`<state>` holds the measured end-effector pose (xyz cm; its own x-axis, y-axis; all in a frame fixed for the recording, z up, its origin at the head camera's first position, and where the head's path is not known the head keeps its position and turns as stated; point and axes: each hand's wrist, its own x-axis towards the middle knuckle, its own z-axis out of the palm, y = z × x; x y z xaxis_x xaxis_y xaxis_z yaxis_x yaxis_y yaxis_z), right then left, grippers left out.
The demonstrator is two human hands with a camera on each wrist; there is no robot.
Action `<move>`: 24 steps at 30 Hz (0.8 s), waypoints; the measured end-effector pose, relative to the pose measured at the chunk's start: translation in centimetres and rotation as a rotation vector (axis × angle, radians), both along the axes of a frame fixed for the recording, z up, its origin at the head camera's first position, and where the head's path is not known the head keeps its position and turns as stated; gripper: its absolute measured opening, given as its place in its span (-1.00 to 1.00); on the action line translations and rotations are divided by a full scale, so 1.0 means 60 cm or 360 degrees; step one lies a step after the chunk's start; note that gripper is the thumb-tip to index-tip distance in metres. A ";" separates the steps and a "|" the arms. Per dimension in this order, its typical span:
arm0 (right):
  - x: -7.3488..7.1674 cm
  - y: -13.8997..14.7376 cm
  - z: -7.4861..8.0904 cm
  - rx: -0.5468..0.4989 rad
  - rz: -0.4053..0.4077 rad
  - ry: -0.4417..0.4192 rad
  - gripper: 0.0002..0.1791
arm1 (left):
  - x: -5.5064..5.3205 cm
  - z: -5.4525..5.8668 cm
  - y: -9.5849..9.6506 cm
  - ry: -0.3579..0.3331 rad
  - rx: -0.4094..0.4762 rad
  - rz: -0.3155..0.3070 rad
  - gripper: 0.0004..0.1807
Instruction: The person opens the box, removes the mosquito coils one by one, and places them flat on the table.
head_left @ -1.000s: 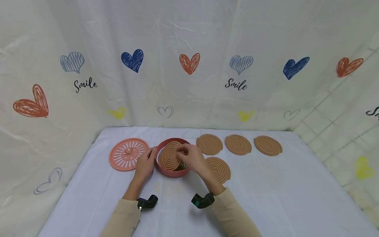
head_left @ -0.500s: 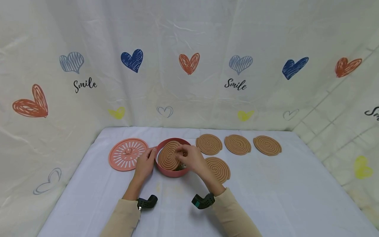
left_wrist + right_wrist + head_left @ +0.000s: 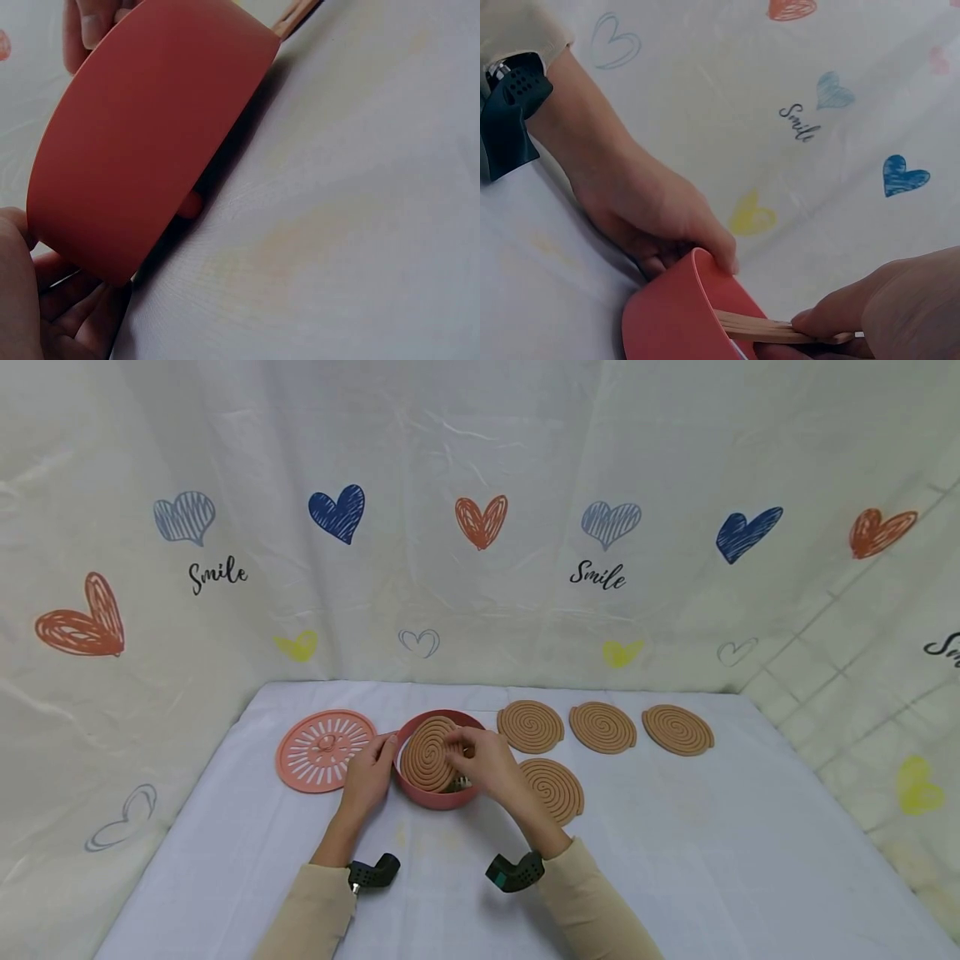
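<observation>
A round reddish mosquito coil holder (image 3: 429, 802) stands on the table before me. My left hand (image 3: 369, 774) grips its left side, thumb at the rim and fingers low against the wall in the left wrist view. My right hand (image 3: 486, 762) pinches the right edge of a brown mosquito coil (image 3: 429, 756) between thumb and fingers. The coil leans tilted inside the holder, its lower edge down in it. In the right wrist view the coil (image 3: 754, 327) shows edge-on across the opening. A small round foot (image 3: 190, 205) shows under the holder. Part of the holder's inside is hidden by the coil.
A slotted pinkish lid (image 3: 287, 762) lies left of the holder, beside my left hand. Several more coils lie flat to the right, one (image 3: 553, 787) partly behind my right wrist and others, such as a coil (image 3: 529, 727), along the back. A white curtain (image 3: 480, 435) with hearts hangs behind.
</observation>
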<state>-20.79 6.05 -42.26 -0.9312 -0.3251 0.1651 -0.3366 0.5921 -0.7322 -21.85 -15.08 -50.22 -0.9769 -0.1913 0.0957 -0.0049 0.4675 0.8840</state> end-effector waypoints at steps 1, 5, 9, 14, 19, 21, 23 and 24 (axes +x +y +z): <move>0.001 0.000 0.000 -0.0003 -0.0003 0.0001 -0.74 | 0.000 0.000 0.000 -0.0009 0.0005 -0.0001 -0.45; 0.003 0.000 0.002 -0.0014 -0.0001 0.0008 -0.74 | 0.000 0.000 0.000 -0.0024 0.0016 -0.0007 -0.45; 0.005 0.000 0.004 -0.0028 0.0009 0.0016 -0.73 | -0.001 -0.001 -0.001 -0.0025 0.0012 -0.0010 -0.43; 0.008 0.003 0.005 -0.0076 0.0026 -0.0009 -0.72 | 0.000 0.000 -0.001 -0.0018 0.0007 -0.0014 -0.44; 0.010 0.006 0.008 -0.0121 0.0032 -0.0024 -0.72 | 0.001 0.000 -0.001 0.0000 0.0005 -0.0017 -0.44; 0.012 0.008 0.008 -0.0140 0.0030 -0.0024 -0.72 | 0.001 0.000 -0.002 -0.0002 0.0010 -0.0018 -0.43; 0.012 0.009 0.007 -0.0153 0.0026 -0.0021 -0.72 | 0.001 0.001 -0.002 -0.0007 0.0017 -0.0021 -0.43; 0.012 0.010 0.007 -0.0160 0.0024 -0.0020 -0.72 | 0.001 0.001 -0.002 -0.0008 0.0018 -0.0021 -0.44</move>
<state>-20.06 6.64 -41.82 -0.9285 -0.3214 0.1860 -0.3353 0.5104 -0.7919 -21.77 -15.18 -50.17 -0.9798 -0.1794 0.0884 -0.0034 0.4572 0.8894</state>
